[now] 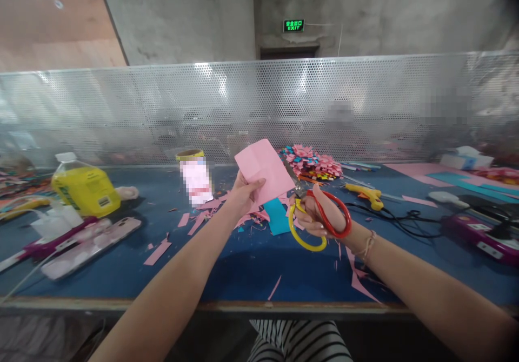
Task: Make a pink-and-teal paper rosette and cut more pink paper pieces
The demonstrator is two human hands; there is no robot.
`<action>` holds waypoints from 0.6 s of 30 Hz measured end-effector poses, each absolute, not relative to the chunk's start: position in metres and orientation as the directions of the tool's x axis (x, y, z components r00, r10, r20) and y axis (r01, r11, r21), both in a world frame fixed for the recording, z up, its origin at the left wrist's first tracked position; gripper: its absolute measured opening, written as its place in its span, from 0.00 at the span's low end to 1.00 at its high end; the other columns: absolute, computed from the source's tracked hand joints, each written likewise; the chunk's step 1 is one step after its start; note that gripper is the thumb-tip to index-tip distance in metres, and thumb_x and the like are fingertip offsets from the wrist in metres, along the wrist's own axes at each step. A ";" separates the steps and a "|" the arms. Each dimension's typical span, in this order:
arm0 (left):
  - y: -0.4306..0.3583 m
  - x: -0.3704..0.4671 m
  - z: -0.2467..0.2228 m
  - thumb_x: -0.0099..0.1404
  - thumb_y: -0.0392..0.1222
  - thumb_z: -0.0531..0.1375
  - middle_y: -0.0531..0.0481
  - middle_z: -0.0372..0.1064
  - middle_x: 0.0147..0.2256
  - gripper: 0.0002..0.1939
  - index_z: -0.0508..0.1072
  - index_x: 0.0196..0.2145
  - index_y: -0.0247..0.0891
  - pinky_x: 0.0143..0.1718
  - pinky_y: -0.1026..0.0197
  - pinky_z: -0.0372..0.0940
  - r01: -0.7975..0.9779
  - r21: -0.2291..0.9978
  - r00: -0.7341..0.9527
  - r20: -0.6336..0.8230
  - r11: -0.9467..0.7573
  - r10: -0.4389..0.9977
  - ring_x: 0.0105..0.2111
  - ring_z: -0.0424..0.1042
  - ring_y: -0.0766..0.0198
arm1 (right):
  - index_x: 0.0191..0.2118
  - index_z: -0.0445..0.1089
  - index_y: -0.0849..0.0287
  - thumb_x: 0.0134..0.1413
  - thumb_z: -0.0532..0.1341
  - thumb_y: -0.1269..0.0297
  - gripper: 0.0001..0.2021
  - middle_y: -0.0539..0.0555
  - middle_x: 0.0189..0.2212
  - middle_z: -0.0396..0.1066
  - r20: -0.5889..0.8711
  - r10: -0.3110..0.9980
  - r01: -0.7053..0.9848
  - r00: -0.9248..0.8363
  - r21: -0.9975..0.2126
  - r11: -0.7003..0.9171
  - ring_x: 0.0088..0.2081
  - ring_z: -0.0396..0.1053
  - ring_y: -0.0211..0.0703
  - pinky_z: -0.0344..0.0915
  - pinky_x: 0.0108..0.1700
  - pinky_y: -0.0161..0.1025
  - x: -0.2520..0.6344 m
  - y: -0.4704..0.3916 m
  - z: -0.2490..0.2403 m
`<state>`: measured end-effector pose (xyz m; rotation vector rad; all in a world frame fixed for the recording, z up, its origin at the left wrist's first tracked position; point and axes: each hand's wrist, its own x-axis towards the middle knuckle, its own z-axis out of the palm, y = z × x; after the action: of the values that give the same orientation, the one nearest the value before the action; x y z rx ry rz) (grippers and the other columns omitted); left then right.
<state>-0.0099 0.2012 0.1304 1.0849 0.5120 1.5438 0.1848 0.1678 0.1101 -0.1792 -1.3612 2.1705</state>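
My left hand [245, 192] grips a piece of pink paper [270, 167] by its lower left side, thumb on top, raised over the table. In my right hand [314, 213] is a pair of scissors with one red and one yellow handle loop [307, 246]. Their blades point up and away, close to the right edge of the pink paper, which partly hides them; whether they touch it I cannot tell. Below the paper lies a blue paper strip [278, 218] among many pink scraps [197, 223].
Behind stands a heap of pink, blue and yellow cut pieces [310, 162]. A yellow glue gun [367, 194] and purple power strip [482, 232] are at right. On the left are a bottle of yellow liquid [87, 189] and a phone [91, 248]. A perforated metal screen [162, 108] bounds the back.
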 end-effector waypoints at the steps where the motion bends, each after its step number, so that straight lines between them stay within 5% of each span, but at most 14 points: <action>1: 0.202 -0.010 0.130 0.43 0.28 0.65 0.50 0.68 0.42 0.32 0.61 0.45 0.45 0.45 0.54 0.64 -0.533 0.799 0.051 0.360 -0.280 0.931 0.44 0.66 0.59 | 0.35 0.58 0.61 0.51 0.45 0.38 0.27 0.45 0.17 0.56 0.179 0.530 -0.391 -0.829 -0.863 -0.319 0.11 0.44 0.26 0.46 0.08 0.24 0.185 0.167 0.110; 18: 0.205 -0.013 0.127 0.44 0.28 0.65 0.51 0.69 0.40 0.29 0.63 0.44 0.44 0.44 0.55 0.64 -0.537 0.797 0.077 0.371 -0.275 0.926 0.41 0.68 0.61 | 0.31 0.58 0.61 0.49 0.49 0.38 0.26 0.43 0.14 0.55 0.212 0.558 -0.380 -0.803 -0.902 -0.204 0.08 0.43 0.25 0.47 0.06 0.24 0.184 0.169 0.105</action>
<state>-0.0128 0.2047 0.1273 1.1003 0.4881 1.5217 0.1839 0.1694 0.1048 -0.2131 -1.4650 2.0449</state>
